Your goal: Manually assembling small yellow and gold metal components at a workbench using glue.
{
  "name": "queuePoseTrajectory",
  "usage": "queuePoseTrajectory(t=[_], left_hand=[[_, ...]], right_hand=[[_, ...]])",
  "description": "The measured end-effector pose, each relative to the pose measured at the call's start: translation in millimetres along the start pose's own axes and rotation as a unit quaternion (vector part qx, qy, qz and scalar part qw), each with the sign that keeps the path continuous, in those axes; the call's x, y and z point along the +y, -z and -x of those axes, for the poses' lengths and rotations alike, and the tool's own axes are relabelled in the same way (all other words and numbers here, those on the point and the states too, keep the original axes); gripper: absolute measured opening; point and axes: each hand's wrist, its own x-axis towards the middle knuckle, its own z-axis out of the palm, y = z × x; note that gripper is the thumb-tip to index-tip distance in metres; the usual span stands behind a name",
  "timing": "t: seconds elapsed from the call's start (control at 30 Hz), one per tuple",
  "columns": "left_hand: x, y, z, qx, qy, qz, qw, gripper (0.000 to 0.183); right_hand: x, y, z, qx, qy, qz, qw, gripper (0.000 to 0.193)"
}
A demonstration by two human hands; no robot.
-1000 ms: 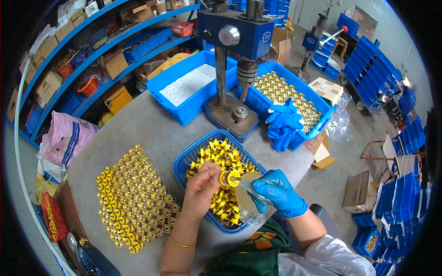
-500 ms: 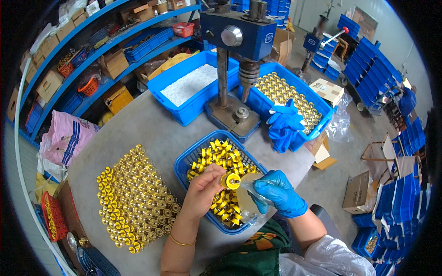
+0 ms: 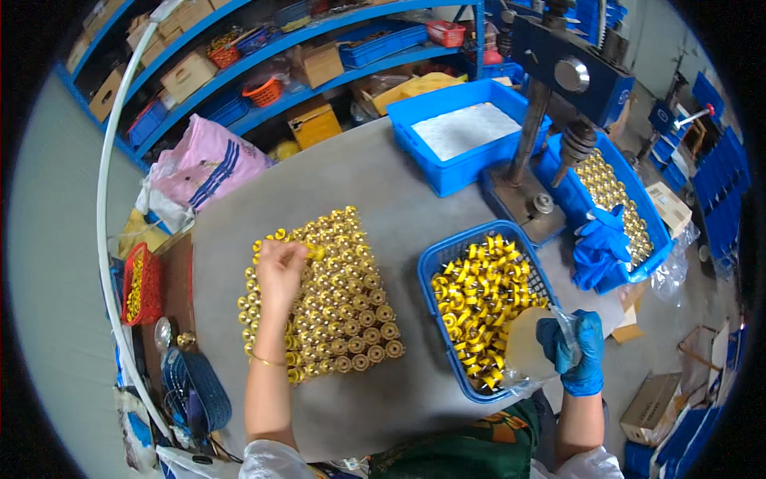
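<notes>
Left of blue basket (image 3: 427, 278): left hand (image 3: 281, 270), fingertips closed, seemingly pinched yellow wheel (image 3: 317, 253) over ranked wheels (image 3: 343, 299), likely for spacing. At its right rim: right hand (image 3: 580, 353), fingers curled, gripped translucent pouch (image 3: 530, 345), likely for control.

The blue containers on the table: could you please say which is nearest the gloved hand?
The mesh basket, heaped with yellow parts; both tubs lie farther from the right hand.

We look down from the wearer's head through the left of two side-by-side fisheye cameras, near enough above the grey tabletop (image 3: 319, 172) that the left forearm (image 3: 267, 399) and right forearm (image 3: 580, 423) enter from below; our wide view faces past the blue bench press (image 3: 550, 52) toward the shelving (image 3: 479, 32).
</notes>
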Motion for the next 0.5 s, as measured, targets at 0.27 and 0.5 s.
queuePoseTrajectory(t=[0.27,0.5], left_hand=[[-73,24,-12,0.052,0.02,-0.168,0.984,0.014],[-77,19,-9,0.044,0.049,-0.193,0.979,0.011]], right_hand=[[-3,-10,-4,0.015,0.011,0.017,1.0,0.049],[-8,-14,-4,0.037,-0.011,0.018,0.999,0.048]])
